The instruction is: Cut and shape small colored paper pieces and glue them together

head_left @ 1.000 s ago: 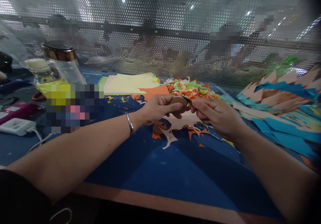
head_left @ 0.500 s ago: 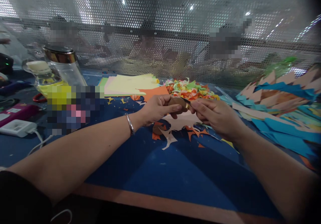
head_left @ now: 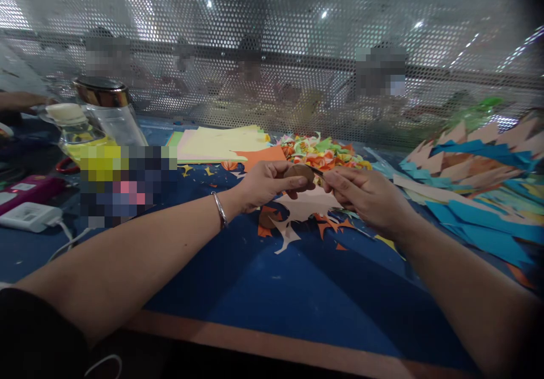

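My left hand pinches a brown round disc between thumb and fingers, above the blue table. My right hand is closed on a slim dark tool, whose tip meets or nearly meets the disc's right edge. Its exact kind is too small to make out. Under both hands lie a pale pink cut sheet and orange paper scraps. A second brown round piece rests on an orange scrap below my left hand.
Behind my hands are stacked coloured sheets and a heap of curled paper pieces. Folded blue and peach paper lies right. A bottle, a glass jar and a white charger stand left. A perforated metal screen closes the back.
The brown disc has turned and shifted slightly in my left hand, with the tool still at its edge. At far left, another person's arm reaches further into view.
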### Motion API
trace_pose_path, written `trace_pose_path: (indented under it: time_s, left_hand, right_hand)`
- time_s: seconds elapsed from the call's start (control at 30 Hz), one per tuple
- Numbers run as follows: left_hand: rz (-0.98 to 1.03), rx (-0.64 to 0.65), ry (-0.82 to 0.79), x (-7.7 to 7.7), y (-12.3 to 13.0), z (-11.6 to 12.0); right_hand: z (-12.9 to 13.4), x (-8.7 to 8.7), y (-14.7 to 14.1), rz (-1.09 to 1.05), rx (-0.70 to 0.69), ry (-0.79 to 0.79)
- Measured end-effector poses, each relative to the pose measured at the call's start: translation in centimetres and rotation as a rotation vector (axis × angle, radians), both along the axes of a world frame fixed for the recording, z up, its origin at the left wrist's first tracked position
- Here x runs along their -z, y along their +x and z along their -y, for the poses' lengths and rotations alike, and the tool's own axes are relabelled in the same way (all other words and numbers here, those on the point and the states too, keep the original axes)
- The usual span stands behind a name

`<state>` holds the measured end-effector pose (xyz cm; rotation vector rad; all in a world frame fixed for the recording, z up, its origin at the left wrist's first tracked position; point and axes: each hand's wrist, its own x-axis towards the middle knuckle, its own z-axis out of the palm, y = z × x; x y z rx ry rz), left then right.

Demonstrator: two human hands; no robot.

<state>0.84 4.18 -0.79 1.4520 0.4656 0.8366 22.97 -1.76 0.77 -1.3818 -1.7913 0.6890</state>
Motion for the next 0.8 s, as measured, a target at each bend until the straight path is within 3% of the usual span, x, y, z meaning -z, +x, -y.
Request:
trace_pose_path:
  time_s: [0.47, 0.8]
  left_hand:
    - [0.027, 0.07, -0.005, 0.28, 0.0, -0.31]
    - [-0.033, 0.025, 0.014, 0.27, -0.11, -0.43]
  right_hand:
    - [-0.18, 0.36, 0.34, 0.012, -0.003, 0.006]
    - [-0.06, 0.17, 0.1, -0.015, -0.007, -0.013]
